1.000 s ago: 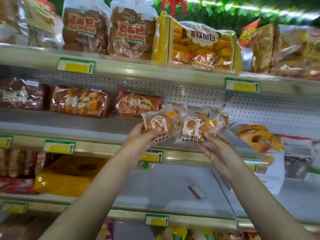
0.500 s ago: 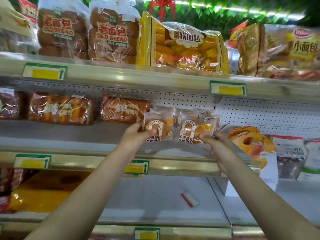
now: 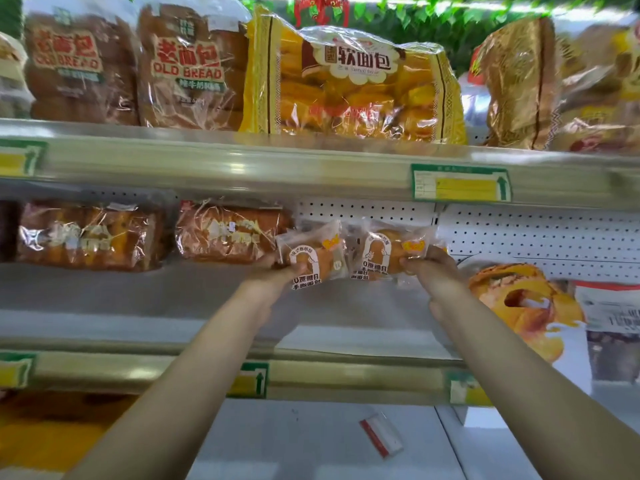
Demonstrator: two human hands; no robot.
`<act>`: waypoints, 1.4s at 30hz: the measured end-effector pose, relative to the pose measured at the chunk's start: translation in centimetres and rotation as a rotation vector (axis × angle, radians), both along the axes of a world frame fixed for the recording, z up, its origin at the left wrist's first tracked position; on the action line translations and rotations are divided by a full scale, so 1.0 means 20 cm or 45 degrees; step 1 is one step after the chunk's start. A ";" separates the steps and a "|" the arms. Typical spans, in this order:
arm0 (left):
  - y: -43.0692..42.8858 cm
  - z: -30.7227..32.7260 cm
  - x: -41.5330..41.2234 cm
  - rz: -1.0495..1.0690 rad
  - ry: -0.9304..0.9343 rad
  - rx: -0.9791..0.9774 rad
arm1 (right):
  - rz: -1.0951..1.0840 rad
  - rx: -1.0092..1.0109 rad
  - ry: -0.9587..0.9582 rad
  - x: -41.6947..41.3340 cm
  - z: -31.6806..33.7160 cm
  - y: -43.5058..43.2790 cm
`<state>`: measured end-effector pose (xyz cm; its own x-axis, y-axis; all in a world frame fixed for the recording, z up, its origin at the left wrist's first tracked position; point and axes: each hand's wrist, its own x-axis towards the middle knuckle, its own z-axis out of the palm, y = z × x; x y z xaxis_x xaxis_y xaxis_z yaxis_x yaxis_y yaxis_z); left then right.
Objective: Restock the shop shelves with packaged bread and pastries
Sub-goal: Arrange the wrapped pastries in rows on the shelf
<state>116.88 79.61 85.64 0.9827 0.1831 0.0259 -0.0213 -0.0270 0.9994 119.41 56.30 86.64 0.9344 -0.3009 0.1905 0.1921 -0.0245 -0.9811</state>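
Two small clear-wrapped buns with white arch labels are held over the middle shelf (image 3: pixel 173 306). My left hand (image 3: pixel 273 271) grips the left bun pack (image 3: pixel 313 259) from its lower left corner. My right hand (image 3: pixel 429 271) pinches the right bun pack (image 3: pixel 388 252) at its right side. Both packs sit side by side deep in the shelf, near the perforated back panel (image 3: pixel 519 233); whether they touch the shelf floor I cannot tell.
A wrapped loaf (image 3: pixel 228 233) lies just left of the buns, another loaf (image 3: pixel 86 237) further left. Big bread bags (image 3: pixel 349 81) fill the top shelf. A red-and-white tag (image 3: pixel 381 434) lies on the lower shelf. A pastry poster (image 3: pixel 519 303) stands at right.
Both hands have pushed the two bun packs further back into the middle shelf, and the view has moved closer to the shelves.
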 end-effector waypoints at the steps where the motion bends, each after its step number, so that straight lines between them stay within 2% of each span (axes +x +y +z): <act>1: -0.01 0.00 0.03 0.016 -0.005 -0.009 | 0.002 0.020 0.005 0.02 0.01 0.01; 9: -0.03 -0.02 0.17 0.004 0.024 -0.036 | -0.013 0.124 0.037 0.14 -0.09 0.07; 17: -0.01 0.00 0.29 0.092 0.001 0.279 | 0.019 0.054 0.024 0.16 -0.12 0.07; 26: 0.01 -0.09 0.36 0.164 0.015 0.309 | 0.060 -0.037 0.012 0.17 -0.13 0.08; 32: 0.01 -0.10 0.38 0.176 -0.015 0.412 | 0.082 -0.151 -0.014 0.17 -0.15 0.09; 38: 0.01 -0.12 0.37 0.203 -0.052 0.622 | 0.040 -0.397 -0.007 0.18 -0.18 0.08; 42: 0.01 -0.12 0.37 0.188 -0.083 0.629 | -0.020 -0.547 0.028 0.20 -0.19 0.06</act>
<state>124.33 79.88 83.17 0.9409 0.2702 0.2043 -0.0431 -0.5027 0.8634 123.35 57.43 82.91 0.9356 -0.2126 0.2819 0.1680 -0.4341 -0.8850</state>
